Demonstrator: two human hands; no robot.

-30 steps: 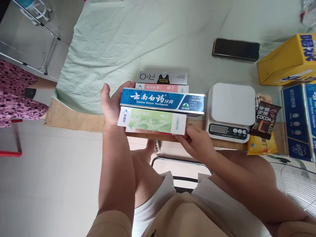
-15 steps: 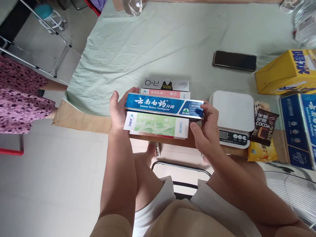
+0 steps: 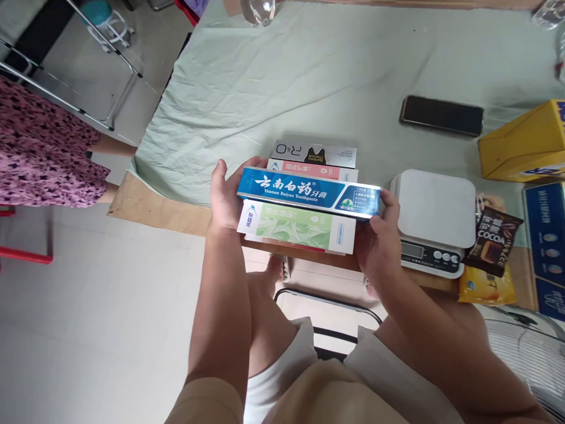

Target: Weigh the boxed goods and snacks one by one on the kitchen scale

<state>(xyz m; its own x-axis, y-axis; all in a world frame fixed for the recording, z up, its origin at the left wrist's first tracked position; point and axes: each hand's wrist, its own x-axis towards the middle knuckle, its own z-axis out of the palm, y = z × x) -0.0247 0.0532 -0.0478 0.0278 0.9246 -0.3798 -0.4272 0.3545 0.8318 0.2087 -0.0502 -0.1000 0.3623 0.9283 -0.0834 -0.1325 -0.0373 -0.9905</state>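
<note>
Both hands hold a side-by-side row of toothpaste boxes between them, above the table's front edge. My left hand (image 3: 223, 197) presses flat against the left ends. My right hand (image 3: 378, 238) cups the right ends. The blue Yunnan Baiyao box (image 3: 304, 189) lies on top in the middle. A green-and-white box (image 3: 293, 225) sits nearest me. Behind come a pink box (image 3: 309, 170) and a white box with a black cat print (image 3: 315, 153).
A white kitchen scale (image 3: 435, 207) stands just right of the boxes. A cocoa packet (image 3: 494, 240) and a yellow bag (image 3: 485, 285) lie beside it. A black phone (image 3: 442, 115), a yellow carton (image 3: 525, 144) and a blue carton (image 3: 545, 235) are at the right. The pale green cloth (image 3: 265, 88) covers the table.
My right hand rose from the green box's lower right corner to the right ends of the boxes and closed against them. The camera shifted, so everything sits further right.
</note>
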